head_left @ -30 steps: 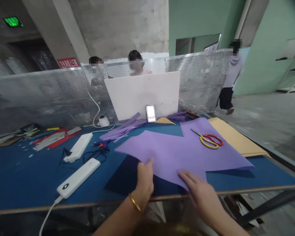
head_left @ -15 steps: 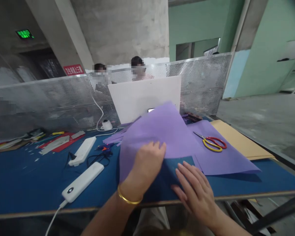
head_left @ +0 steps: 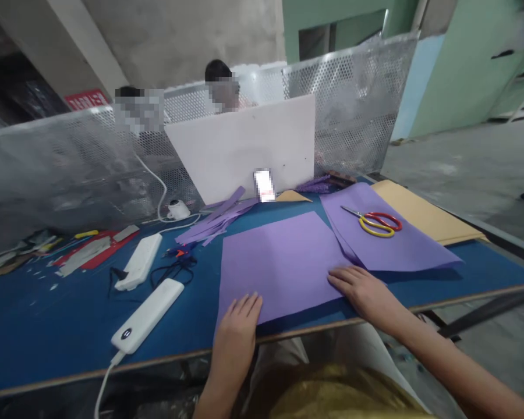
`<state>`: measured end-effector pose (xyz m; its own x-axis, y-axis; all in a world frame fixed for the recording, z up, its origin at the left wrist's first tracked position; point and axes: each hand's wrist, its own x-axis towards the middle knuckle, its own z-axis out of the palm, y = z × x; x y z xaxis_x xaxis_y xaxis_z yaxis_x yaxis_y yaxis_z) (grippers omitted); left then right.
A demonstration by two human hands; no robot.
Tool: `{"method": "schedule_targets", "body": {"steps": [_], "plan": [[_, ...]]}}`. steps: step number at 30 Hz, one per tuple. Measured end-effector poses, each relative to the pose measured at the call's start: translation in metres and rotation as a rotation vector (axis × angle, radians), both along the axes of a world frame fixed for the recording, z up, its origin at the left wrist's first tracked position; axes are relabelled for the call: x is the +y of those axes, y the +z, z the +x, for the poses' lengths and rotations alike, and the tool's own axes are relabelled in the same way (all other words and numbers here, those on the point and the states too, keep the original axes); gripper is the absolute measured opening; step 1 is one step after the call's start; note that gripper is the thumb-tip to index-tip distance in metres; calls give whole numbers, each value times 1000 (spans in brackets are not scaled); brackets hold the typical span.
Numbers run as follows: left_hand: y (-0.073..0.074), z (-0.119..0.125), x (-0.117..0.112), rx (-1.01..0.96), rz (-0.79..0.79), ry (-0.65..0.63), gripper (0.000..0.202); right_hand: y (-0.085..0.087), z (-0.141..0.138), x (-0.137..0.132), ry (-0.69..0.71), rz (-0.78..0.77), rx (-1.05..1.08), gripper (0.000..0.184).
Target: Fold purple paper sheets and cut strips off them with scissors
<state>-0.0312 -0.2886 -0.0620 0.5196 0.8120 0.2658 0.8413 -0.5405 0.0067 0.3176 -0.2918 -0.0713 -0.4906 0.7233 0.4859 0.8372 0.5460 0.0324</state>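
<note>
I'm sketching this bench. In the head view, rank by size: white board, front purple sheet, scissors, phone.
1. White board, front purple sheet: too alike to rank; the sheet is nearer.
2. Scissors, by span.
3. Phone.

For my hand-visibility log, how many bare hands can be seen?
2: left hand on the near left corner of the purple sheet, right hand at its right edge; others behind the mesh screen may be hidden.

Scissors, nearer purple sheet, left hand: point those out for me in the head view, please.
Scissors (head_left: 362,217): head view, where the blades meet the handles.
Nearer purple sheet (head_left: 283,265): head view, middle of its bare face.
Left hand (head_left: 237,327): head view, back of the hand.
</note>
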Motion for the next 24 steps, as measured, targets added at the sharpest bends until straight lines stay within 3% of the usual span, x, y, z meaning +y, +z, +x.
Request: {"method": "schedule_targets", "body": {"steps": [5, 8, 11, 13, 15, 17, 20, 22, 24], "plan": [[3, 23, -5, -49, 124, -113, 42, 7, -42, -9, 45, -144, 126, 40], [6, 32, 0, -103, 102, -183, 34, 25, -61, -13, 115, -291, 110, 35], [6, 32, 5, -172, 69, -154, 32, 70, -65, 8, 214, -410, 48, 35], [5, 32, 5, -196, 62, -132, 32, 112, -69, 44, 72, -710, -17, 46], [6, 34, 4, -203, 63, -109, 31, 151, -80, 92, -43, -645, 6, 42], [6, 35, 3, -216, 66, -97, 31, 176, -93, 137, -62, -602, 28, 36], [4, 35, 2, -233, 65, -112, 28, 177, -105, 165, 10, -612, 36, 38], [3, 35, 2, -236, 61, -134, 25, 155, -104, 151, 94, -655, 22, 34], [3, 36, 2, -252, 54, -161, 24, 123, -96, 118, 199, -712, 7, 26]]}}
